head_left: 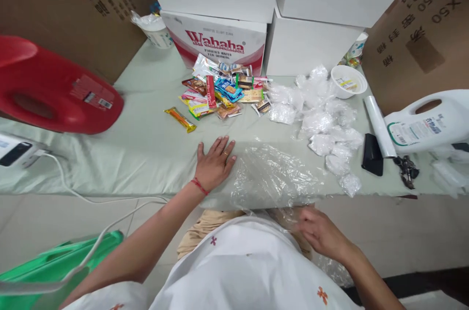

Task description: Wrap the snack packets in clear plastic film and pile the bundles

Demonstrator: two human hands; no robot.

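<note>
My left hand (215,163) lies flat on the green tablecloth with its fingers spread, at the left border of a sheet of clear plastic film (274,168). The film is spread over the front of the table and hangs over its edge toward my lap. Below that edge my right hand (320,232) is closed, its fingers pinching the hanging end of the film. Just beyond my left hand lies a yellow-orange snack bar (180,120). Farther back is a pile of wrapped snacks (223,90). Right of it sit several clear-wrapped bundles (318,119).
A red jug (54,90) and a white power station (20,151) with a cable stand left. On the right are a white tub (348,81), a roll (380,126), a black object (373,154) and a white detergent bottle (428,119). Boxes (220,46) line the back.
</note>
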